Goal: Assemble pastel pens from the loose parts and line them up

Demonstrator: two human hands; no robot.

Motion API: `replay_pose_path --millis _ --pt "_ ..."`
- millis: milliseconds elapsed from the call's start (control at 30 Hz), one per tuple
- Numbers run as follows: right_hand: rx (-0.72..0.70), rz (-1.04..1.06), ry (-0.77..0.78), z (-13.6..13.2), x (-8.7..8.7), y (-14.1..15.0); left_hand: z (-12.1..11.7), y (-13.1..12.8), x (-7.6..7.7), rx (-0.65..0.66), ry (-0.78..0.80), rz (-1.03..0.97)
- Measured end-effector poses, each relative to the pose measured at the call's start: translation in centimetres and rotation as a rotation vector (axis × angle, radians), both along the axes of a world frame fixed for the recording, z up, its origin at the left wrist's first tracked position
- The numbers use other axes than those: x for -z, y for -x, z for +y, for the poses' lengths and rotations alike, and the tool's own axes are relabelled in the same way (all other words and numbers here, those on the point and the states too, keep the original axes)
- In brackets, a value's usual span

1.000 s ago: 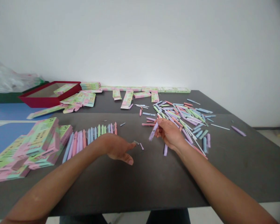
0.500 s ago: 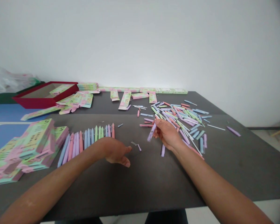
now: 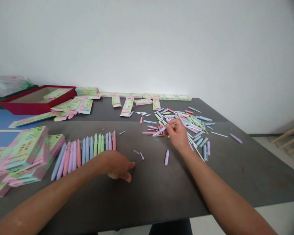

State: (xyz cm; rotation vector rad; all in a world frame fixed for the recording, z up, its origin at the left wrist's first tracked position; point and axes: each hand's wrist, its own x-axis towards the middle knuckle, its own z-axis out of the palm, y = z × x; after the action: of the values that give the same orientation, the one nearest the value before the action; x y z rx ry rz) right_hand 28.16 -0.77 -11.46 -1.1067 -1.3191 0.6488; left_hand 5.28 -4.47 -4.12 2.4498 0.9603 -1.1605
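Note:
My right hand is at the near edge of the pile of loose pen parts, closed on a purple pen barrel that points left. A second purple pen piece shows just behind its fingers; I cannot tell whether the hand holds it. Over the table's middle, my left hand is empty, its thumb and a finger apart. Beyond its wrist stands a row of assembled pens in several pastel colours. Between the hands lie a small purple part, a clear clip-like piece and a purple barrel.
Pink-and-green pen boxes are stacked at the left. Behind them are flattened cartons and a red box. More cartons line the wall. One purple barrel lies far right on the dark table.
My right hand has turned, so the purple barrel now lies nearly level. The purple barrel on the table beside it shows more fully. My left hand keeps its pose; the view has shifted slightly.

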Motion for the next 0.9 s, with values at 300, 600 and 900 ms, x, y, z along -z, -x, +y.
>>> replay_pose_path --millis 300,600,900 --pt "-0.317 0.939 0.459 2.0 1.4 -2.9 0.1 -0.2 0.0 -0.029 0.081 0.015" --pt "-0.455 0.854 0.532 1.9 2.0 -3.4 0.7 0.4 0.6 -0.081 0.119 -0.021" --pt "-0.564 0.658 0.541 0.8 1.7 -1.8 0.9 0.6 1.1 -0.080 0.141 -0.034"
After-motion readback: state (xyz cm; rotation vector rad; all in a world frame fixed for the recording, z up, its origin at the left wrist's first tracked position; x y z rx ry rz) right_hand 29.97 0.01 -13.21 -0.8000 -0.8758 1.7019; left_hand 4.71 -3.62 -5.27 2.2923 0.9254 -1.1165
